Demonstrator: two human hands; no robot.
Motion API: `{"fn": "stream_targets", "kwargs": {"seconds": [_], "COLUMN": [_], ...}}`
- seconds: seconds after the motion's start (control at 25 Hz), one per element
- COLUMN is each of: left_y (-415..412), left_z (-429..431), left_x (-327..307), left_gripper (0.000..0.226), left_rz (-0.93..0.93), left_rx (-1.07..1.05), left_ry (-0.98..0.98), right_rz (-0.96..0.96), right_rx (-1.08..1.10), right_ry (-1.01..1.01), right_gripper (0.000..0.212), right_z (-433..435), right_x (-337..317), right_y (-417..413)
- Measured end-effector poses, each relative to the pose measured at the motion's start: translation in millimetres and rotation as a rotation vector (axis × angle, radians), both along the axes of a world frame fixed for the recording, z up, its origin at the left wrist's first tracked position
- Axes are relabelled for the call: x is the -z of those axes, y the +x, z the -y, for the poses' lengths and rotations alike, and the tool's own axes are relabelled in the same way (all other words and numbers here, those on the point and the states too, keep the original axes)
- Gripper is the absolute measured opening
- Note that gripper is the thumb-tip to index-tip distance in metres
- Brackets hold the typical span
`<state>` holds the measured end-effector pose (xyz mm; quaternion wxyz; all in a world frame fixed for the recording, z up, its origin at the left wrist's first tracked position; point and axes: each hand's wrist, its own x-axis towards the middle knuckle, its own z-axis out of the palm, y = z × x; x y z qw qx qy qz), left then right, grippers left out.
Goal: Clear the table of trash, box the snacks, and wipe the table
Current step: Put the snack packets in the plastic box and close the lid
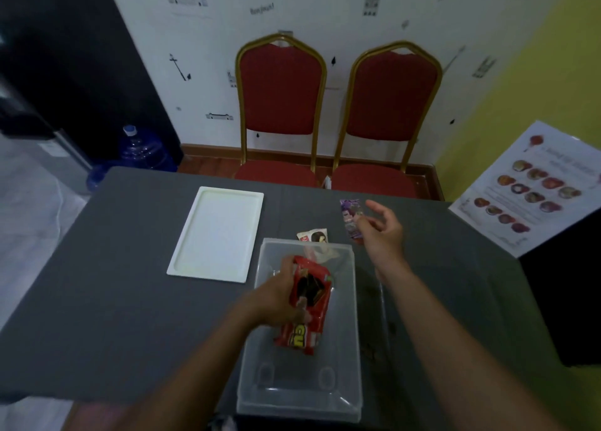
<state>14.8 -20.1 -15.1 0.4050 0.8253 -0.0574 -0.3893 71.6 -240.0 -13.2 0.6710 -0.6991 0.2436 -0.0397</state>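
1. Left hand clenched around red snack packet, yellow letters "CU" legible, held over clear plastic box.
2. Right hand open, empty, near purple wrapper on grey table.
3. White lid left of box.

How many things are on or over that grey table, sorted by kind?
Snack packets: 3 (red foil packet held in the left hand, purple packet, white-and-brown packet)
Clear plastic boxes: 1
White rectangular lids: 1
Total: 5
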Motion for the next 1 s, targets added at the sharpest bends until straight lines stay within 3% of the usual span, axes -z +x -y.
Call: {"fn": "stream_targets", "kwargs": {"seconds": [0.12,0.24,0.28,0.32,0.36,0.44,0.56,0.88,1.0], "left_y": [-25.1,-35.4,-39.7,-42.1,-44.4,-51.5,-62.5,-49.4,-38.8], "left_z": [12.0,24.4,26.3,27.0,27.8,24.0,21.6,24.6,15.0], "left_x": [37.2,43.4,47.3,54.2,63.3,92.0,122.0,102.9,64.3], "left_gripper": [0.086,0.047,0.061,0.078,0.082,0.079,0.077,0.077,0.069], "left_rz": [0.094,0.239,0.273,0.382,0.472,0.67,0.696,0.631,0.824], "left_rx": [-0.163,-0.365,-0.383,-0.311,-0.228,0.043,0.26,0.285,0.291], "left_ry": [0.136,0.111,0.125,0.175,0.164,0.417,0.582,0.727,0.74], "right_rz": [-0.009,0.018,0.032,0.048,0.065,0.094,0.074,-0.021,-0.124], "right_rx": [-0.046,-0.138,-0.182,-0.227,-0.271,-0.329,-0.392,-0.761,-0.866], "right_ry": [-0.031,-0.119,-0.152,-0.18,-0.207,-0.247,-0.321,-0.854,-1.024], "right_gripper": [0.044,0.039,0.036,0.032,0.03,0.029,0.028,0.036,0.039], "right_z": [-10.6,-18.1,-19.6,-21.0,-21.7,-22.3,-21.3,-36.2,-53.1], "right_x": [-0.4,-4.5,-4.1,-4.0,-2.8,0.1,6.3,10.5,26.8], "right_y": [-16.5,-34.4,-39.1,-43.7,-47.8,-53.5,-58.8,-56.9,-46.7]}}
